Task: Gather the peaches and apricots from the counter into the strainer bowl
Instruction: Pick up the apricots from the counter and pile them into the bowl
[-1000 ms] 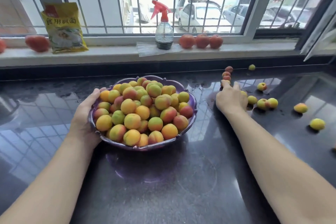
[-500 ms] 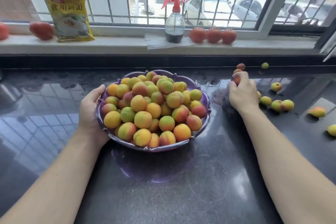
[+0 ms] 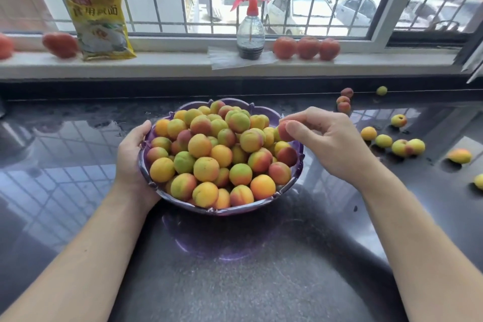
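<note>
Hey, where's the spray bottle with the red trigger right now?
The spray bottle stands on the windowsill at centre back, left of three red fruits, beyond the purple bowl.

The left hand (image 3: 133, 154) grips the rim of the purple strainer bowl (image 3: 261, 206), heaped with peaches and apricots. The right hand (image 3: 326, 141) pinches a reddish fruit (image 3: 283, 131) over the bowl's right edge. Loose fruit (image 3: 383, 140) lies on the dark bench (image 3: 261, 269) to the right; 3 tomatoes (image 3: 307, 47) sit beside a spray bottle (image 3: 250, 31) on the windowsill.
</note>
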`<move>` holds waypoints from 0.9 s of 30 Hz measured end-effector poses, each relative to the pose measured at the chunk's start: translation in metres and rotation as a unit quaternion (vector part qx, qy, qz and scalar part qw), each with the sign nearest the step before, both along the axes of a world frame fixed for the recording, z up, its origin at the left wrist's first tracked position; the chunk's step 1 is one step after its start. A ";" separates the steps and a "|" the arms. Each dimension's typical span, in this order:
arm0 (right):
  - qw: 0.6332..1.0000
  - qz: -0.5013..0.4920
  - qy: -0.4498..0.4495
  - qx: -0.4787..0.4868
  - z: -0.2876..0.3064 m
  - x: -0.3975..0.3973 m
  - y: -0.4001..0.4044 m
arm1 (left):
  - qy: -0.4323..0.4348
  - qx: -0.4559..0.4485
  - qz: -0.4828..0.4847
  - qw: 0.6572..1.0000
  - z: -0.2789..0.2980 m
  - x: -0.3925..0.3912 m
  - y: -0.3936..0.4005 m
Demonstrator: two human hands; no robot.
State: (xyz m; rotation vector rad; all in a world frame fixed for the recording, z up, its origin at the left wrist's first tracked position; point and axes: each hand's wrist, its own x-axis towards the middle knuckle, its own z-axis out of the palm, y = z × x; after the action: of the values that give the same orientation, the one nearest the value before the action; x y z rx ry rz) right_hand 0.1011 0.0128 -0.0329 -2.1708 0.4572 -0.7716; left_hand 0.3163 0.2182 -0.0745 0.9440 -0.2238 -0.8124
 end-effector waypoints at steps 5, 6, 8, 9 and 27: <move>1.000 -0.006 0.007 -0.015 -0.002 0.004 0.006 | 0.001 0.000 0.005 1.000 0.001 -0.001 0.000; 1.000 -0.013 0.007 -0.024 -0.004 0.005 0.007 | 0.003 -0.003 0.005 1.000 0.001 -0.002 0.000; 0.998 -0.023 0.017 -0.051 -0.006 0.006 0.007 | 0.006 -0.006 0.004 1.000 0.002 -0.002 -0.001; 0.997 -0.028 0.020 -0.064 -0.008 0.007 0.006 | 0.007 -0.005 0.005 1.000 0.001 -0.002 -0.001; 0.986 -0.130 -0.098 -0.016 -0.012 0.011 -0.008 | 0.009 0.008 0.001 1.000 0.003 -0.001 0.000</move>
State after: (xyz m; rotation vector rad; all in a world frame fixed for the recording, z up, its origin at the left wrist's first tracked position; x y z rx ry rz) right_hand 0.1119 0.0046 -0.0448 -2.0616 0.6377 -1.1311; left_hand 0.3149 0.2187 -0.0720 0.9509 -0.2010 -0.8225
